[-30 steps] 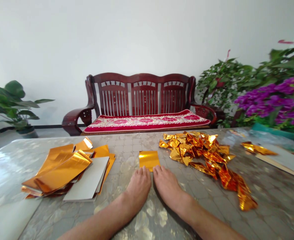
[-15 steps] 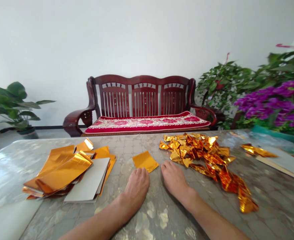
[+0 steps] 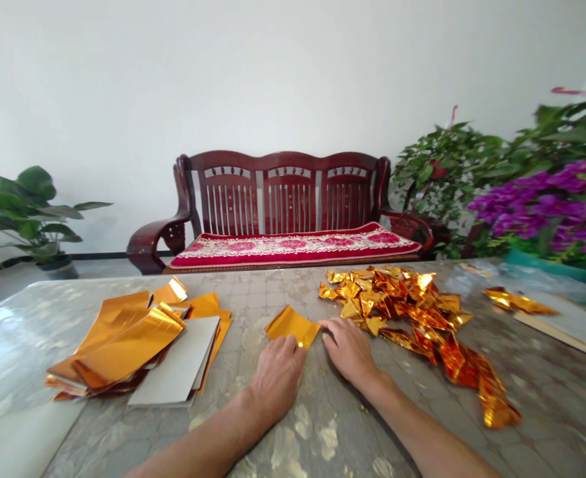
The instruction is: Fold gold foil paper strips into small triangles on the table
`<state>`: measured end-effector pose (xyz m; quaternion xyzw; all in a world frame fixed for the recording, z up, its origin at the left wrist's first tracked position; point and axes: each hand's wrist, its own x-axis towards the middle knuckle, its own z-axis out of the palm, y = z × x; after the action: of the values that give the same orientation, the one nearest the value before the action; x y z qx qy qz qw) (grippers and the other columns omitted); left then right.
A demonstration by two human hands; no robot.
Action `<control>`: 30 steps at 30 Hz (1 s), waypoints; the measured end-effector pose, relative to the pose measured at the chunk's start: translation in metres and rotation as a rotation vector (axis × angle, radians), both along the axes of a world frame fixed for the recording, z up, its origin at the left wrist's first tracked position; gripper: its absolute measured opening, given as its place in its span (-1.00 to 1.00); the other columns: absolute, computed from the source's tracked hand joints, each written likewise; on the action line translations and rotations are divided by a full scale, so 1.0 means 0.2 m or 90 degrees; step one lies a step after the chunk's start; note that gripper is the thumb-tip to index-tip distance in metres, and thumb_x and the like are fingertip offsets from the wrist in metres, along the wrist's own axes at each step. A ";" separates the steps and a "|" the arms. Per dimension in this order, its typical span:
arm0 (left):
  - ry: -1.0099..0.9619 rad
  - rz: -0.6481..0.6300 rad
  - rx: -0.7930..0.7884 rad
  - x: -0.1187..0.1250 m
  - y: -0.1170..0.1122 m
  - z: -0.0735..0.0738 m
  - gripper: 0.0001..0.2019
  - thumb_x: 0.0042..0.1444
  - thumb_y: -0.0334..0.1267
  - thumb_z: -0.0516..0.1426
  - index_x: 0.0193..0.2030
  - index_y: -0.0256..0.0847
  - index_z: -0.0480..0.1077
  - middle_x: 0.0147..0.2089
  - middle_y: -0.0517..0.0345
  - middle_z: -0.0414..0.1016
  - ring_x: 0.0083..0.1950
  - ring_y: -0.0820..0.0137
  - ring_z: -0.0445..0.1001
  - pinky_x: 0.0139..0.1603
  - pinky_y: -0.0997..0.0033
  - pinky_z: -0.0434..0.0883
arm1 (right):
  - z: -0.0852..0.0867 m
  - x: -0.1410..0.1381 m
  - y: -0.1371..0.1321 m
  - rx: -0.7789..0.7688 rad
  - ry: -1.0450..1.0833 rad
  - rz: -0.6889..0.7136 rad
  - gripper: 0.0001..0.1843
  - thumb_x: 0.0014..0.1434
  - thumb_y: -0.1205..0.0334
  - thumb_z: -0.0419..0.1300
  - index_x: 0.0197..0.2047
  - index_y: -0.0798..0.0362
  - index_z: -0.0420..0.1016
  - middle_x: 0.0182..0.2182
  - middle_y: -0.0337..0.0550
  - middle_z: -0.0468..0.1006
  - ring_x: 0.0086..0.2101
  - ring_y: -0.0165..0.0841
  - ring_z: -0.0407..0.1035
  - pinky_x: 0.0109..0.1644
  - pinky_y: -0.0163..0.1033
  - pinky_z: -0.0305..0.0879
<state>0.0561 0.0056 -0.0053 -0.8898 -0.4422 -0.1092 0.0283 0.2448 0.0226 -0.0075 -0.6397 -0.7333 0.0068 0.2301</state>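
A square of gold foil paper (image 3: 292, 324) lies in front of me on the table, its near and left edges curling up slightly. My left hand (image 3: 280, 368) is closed over its near edge, fingers bent; the thumb side is partly hidden. At the paper's right corner, the fingertips of my right hand (image 3: 349, 350) are pinched together on it. To the left sits a loose stack of gold foil sheets (image 3: 128, 338), with a pale sheet (image 3: 178, 365) on its right side. A heap of folded, twisted gold foil pieces (image 3: 402, 302) spreads out beyond and right of my right hand.
The table (image 3: 243, 431) has a patterned, glossy cover. At its right are clear plastic wrapping (image 3: 477, 275), one gold piece (image 3: 519, 302) and a pale board (image 3: 572, 325). Behind stands a dark wooden bench (image 3: 288, 192); purple flowers (image 3: 547, 206) and a potted plant (image 3: 34, 212) flank it.
My left hand has shifted slightly right on the paper's near edge. My right fingertips, apart from the paper before, now meet its right corner. The paper curls up more.
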 end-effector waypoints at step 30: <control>-0.012 0.030 -0.006 -0.02 0.02 0.03 -0.81 0.33 -0.26 -0.04 -0.20 -0.17 0.39 -0.19 0.09 0.47 -0.15 0.27 0.46 -0.17 0.30 0.34 | -0.07 -0.02 0.04 -0.039 0.410 0.145 -0.49 0.09 0.36 0.09 0.15 0.05 0.39 -0.23 -0.17 0.58 -0.21 -0.32 0.48 -0.04 -0.17 0.39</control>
<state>0.0521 0.0091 0.0000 -0.8780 -0.4641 -0.1149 0.0221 0.2416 0.0312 -0.0224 -0.5254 -0.6891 0.2563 0.4282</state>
